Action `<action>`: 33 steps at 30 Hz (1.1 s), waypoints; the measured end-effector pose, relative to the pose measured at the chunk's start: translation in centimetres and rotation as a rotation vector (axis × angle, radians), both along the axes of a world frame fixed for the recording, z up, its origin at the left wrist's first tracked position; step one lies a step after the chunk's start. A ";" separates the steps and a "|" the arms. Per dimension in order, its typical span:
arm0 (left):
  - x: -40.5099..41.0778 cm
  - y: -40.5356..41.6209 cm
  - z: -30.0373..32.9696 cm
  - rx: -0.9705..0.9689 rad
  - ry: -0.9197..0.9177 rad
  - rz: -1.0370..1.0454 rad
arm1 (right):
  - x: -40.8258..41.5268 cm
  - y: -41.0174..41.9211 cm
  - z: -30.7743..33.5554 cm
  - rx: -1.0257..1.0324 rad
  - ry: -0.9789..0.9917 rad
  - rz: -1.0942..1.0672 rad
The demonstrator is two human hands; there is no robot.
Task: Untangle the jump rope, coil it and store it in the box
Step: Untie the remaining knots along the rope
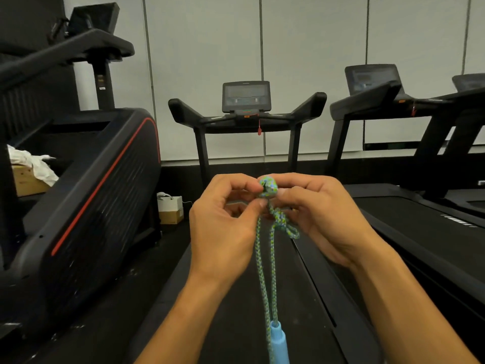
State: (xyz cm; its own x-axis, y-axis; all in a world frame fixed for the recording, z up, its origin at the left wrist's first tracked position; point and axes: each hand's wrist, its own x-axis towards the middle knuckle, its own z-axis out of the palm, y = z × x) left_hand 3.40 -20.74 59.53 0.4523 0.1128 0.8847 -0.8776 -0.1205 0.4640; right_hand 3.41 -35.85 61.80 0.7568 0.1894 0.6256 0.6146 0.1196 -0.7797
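A blue-green braided jump rope (pixel 265 261) hangs in front of me, with a tight knot (pixel 268 187) at its top. My left hand (pixel 223 224) pinches the knot from the left with thumb and fingers. My right hand (pixel 320 216) pinches it from the right. Just below, a second tangle with a small loop (pixel 286 227) sits against my right palm. Two strands drop down to a light blue handle (pixel 279 342) at the bottom edge. The other handle is out of sight.
A black treadmill (pixel 246 111) stands straight ahead and its belt (pixel 236 311) runs under my arms. Another treadmill (pixel 409 206) is on the right, a black stair machine (pixel 86 195) on the left. A small cardboard box with a white bag (pixel 170 210) sits on the floor.
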 end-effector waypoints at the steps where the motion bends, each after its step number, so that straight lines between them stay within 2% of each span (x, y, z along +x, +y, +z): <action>1: -0.1 -0.1 0.0 -0.013 0.006 -0.014 | 0.0 -0.1 0.0 -0.010 -0.021 -0.026; 5: -0.2 -0.4 0.1 -0.101 0.053 -0.086 | -0.3 -0.5 0.0 -0.051 -0.068 -0.065; 14: 0.2 -0.9 -0.3 -0.033 0.023 0.007 | -0.4 -0.9 -0.2 -0.212 -0.252 -0.222; 23: -0.5 -1.4 -0.1 -0.104 0.020 -0.139 | -0.3 -0.8 -0.7 -0.252 -0.450 -0.414; 33: -0.6 -1.4 -0.1 -0.041 0.045 -0.092 | 0.1 -1.1 -0.8 -0.212 -0.444 -0.462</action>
State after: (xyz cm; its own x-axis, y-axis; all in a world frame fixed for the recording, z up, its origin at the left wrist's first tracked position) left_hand 2.76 -22.15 59.40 0.5012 0.1043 0.8590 -0.8625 -0.0201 0.5057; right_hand 3.54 -36.93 61.02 0.4692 0.0608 0.8810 0.8334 -0.3604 -0.4190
